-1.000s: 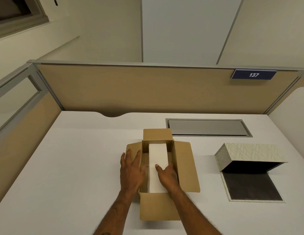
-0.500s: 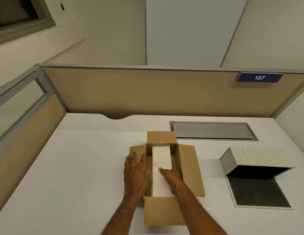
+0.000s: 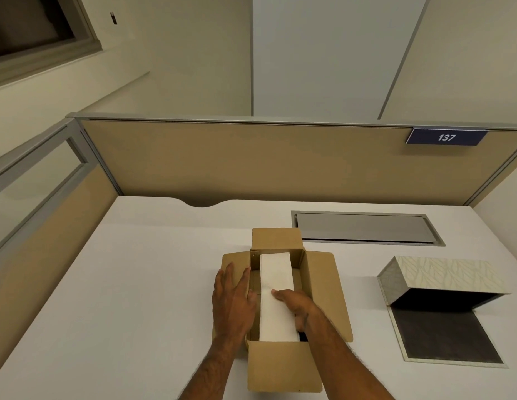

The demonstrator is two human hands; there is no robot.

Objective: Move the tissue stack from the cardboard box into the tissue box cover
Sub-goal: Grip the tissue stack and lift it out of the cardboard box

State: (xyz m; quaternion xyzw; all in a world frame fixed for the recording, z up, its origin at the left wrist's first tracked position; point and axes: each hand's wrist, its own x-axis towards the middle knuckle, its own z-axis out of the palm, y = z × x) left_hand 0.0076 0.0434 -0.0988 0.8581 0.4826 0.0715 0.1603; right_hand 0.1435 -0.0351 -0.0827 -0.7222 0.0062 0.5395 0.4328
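My right hand curls around the white rectangular tissue stack inside the brown cardboard box at centre frame, left hand spread flat, nothing moved yet.

cardboard box: matt brown corrugated card, under both hands. tissue stack: soft white paper. tissue box cover, right of hands: matt leaf-patterned finish, dark lining.

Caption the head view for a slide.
Right hand grips the tissue stack inside the cardboard box.
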